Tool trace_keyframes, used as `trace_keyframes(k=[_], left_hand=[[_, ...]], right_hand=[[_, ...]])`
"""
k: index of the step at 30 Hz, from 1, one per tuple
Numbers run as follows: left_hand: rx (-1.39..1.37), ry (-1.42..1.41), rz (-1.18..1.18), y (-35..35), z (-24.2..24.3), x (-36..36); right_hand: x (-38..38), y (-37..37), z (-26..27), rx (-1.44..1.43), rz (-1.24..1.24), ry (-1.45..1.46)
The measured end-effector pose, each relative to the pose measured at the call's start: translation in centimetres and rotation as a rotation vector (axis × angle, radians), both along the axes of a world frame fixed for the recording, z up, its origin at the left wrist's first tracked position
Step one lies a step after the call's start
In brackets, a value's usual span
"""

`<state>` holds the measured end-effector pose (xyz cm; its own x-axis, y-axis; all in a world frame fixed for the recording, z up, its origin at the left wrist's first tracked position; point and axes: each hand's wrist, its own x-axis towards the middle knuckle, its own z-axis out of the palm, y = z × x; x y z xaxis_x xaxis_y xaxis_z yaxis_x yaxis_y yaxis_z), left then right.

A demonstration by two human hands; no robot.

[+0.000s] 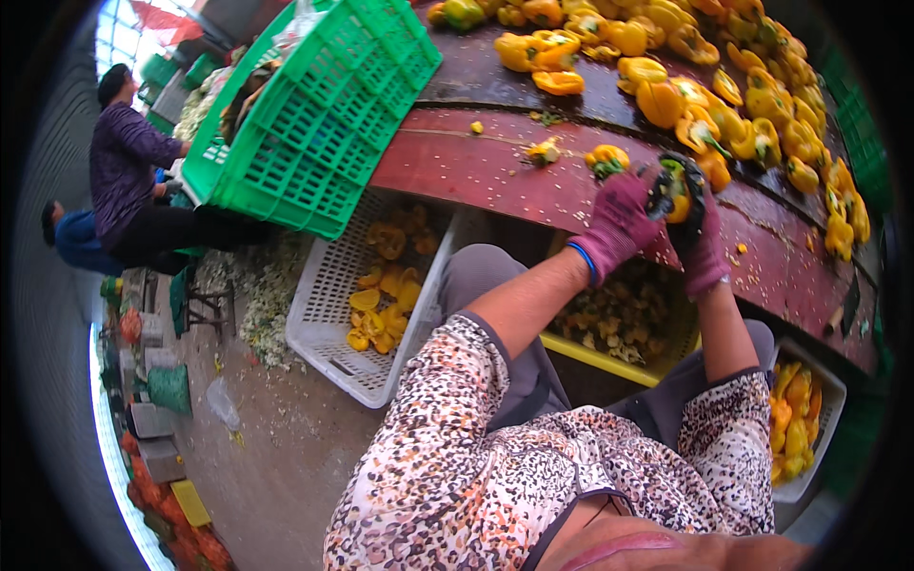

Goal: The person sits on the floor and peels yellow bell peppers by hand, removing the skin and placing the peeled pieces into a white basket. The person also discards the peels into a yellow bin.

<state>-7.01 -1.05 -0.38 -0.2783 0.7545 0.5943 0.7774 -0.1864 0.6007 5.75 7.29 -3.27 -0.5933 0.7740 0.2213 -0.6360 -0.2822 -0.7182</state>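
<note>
Both my hands wear purple knit gloves with dark-coated fingers, and they meet over the red tabletop (500, 160). Between them is a yellow bell pepper (678, 207) with a green part showing at its top. My left hand (627, 214) grips it from the left, a blue band at its wrist. My right hand (698, 235) wraps its other side. Whether either hand also holds a tool cannot be told. Just left of the hands lies a pepper piece with a green stem (608, 158), and farther left a torn pepper core (544, 151). Pale seeds dot the tabletop.
Yellow peppers (660, 103) are heaped along the table's far side. A green crate (321, 107) stands at its left end. Below are a white crate of pepper pieces (343, 357), a yellow-rimmed crate of scraps (607, 360) and a white crate of peppers (832, 414). Two people (132, 153) work at far left.
</note>
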Motion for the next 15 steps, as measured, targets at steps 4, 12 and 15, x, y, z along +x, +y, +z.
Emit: trace_keyframes(k=[4,12,15], left_hand=[[-0.14,-1.202,-0.312,0.3,0.0,0.5],[0.221,-0.293,-0.503,-3.1,3.0,-1.1],[0.223,-0.107,-0.578,-3.6,3.7,-1.1]], right_hand=[[-0.9,-0.3,2.9,0.342,-0.427,-0.236],[-0.1,-3.8,7.4,1.545,-0.808,-0.581],[0.3,-4.4,8.2,1.53,-0.751,-0.654]])
